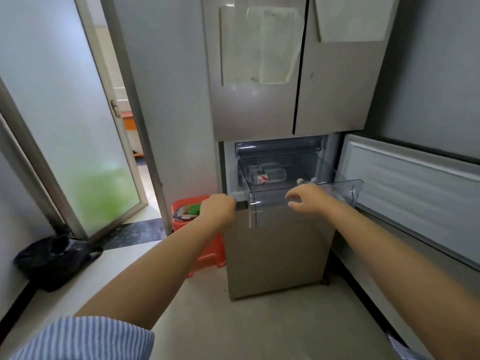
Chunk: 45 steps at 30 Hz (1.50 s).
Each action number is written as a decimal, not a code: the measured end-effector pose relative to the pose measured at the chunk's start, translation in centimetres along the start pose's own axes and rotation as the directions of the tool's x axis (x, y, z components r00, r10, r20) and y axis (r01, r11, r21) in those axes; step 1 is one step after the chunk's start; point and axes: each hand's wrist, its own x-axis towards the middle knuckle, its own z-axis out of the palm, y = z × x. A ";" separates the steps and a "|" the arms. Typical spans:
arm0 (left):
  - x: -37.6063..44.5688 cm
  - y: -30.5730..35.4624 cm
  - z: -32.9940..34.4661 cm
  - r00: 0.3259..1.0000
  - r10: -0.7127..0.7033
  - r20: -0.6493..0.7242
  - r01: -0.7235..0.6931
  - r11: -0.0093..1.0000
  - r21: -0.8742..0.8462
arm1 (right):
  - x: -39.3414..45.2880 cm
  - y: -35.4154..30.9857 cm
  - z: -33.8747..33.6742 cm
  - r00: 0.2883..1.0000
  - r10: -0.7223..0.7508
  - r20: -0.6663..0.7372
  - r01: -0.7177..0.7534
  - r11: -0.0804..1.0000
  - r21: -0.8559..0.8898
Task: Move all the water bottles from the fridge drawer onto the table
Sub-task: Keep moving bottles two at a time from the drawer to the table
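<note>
The clear fridge drawer [304, 201] stands pulled out, with what looks like two water bottles [267, 175] lying at its far left. The right hand [307, 200] hovers at the near rim, fingers spread and empty. The left hand [218, 207] is curled shut against the fridge edge just left of the drawer.

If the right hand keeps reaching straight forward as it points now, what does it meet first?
Probably the front rim of the clear drawer: the right hand, open and empty, hovers at it. The bottle lies farther back-left; depth is uncertain.

Clear glossy plastic drawer [306, 201], matt brushed-metal fridge [259, 107], striped cloth sleeve [85, 339]
</note>
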 end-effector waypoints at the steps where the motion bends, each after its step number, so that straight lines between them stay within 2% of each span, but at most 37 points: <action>1: 2.1 0.2 0.4 0.999 0.028 0.017 -0.028 1.000 0.002 | 1.5 1.4 0.2 1.000 0.029 0.004 -0.029 1.000 0.000; 9: 17.7 2.0 3.9 0.974 0.183 0.138 -0.178 0.983 -0.045 | 11.6 11.6 0.8 0.963 0.267 0.041 -0.265 0.963 -0.041; 16: 28.2 7.5 7.4 0.941 0.263 0.214 -0.228 0.958 -0.174 | 17.8 20.3 1.6 0.917 0.391 0.077 -0.390 0.920 -0.027; 21: 35.1 12.5 10.9 0.936 0.205 0.285 -0.125 0.953 -0.275 | 24.7 26.6 1.6 0.939 0.333 0.086 -0.333 0.943 -0.009; 28: 43.5 18.5 14.9 0.894 0.021 0.448 0.165 0.914 -0.372 | 34.0 34.2 4.1 0.911 0.282 0.300 -0.316 0.946 0.071; 30: 45.2 19.9 16.4 0.867 -0.019 0.497 0.262 0.868 -0.423 | 36.2 35.4 5.3 0.903 0.266 0.338 -0.318 0.942 0.110; 33: 47.3 21.5 18.5 0.826 -0.084 0.558 0.423 0.747 -0.513 | 39.2 36.3 7.2 0.912 0.219 0.348 -0.297 0.937 0.187; 38: 50.3 23.0 21.6 0.782 -0.208 0.588 0.598 0.513 -0.615 | 42.1 37.8 10.6 0.863 0.261 0.433 -0.332 0.938 0.097; 41: 52.0 23.0 22.9 0.752 -0.244 0.613 0.653 0.405 -0.640 | 43.0 38.4 12.0 0.851 0.287 0.441 -0.338 0.940 0.042; 45: 53.1 22.9 22.9 0.752 -0.190 0.631 0.658 0.278 -0.700 | 43.4 38.4 12.6 0.855 0.296 0.426 -0.359 0.931 0.073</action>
